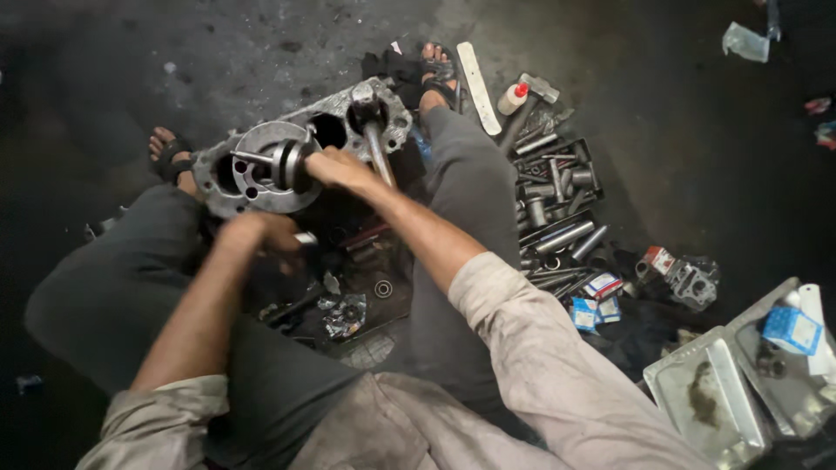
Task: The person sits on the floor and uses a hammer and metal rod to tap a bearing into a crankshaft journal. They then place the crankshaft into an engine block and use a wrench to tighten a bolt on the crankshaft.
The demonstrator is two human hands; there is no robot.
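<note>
A grey cast-metal engine case (235,196) with round bores stands on the floor between my knees. A dark crank part with a short shaft (279,163) sits in its left bore, and my right hand (335,167) grips it. A long metal rod (377,144) rises from the case beside that hand. My left hand (261,233) is lower, blurred, closed around a small pale-tipped object I cannot identify.
My sandalled feet (170,152) flank the case. A black tray of sockets and steel tubes (557,200) lies to the right, with a hammer (531,100), small bottle (512,97), small boxes (596,300), and metal trays (714,396). Loose parts (348,309) lie between my legs.
</note>
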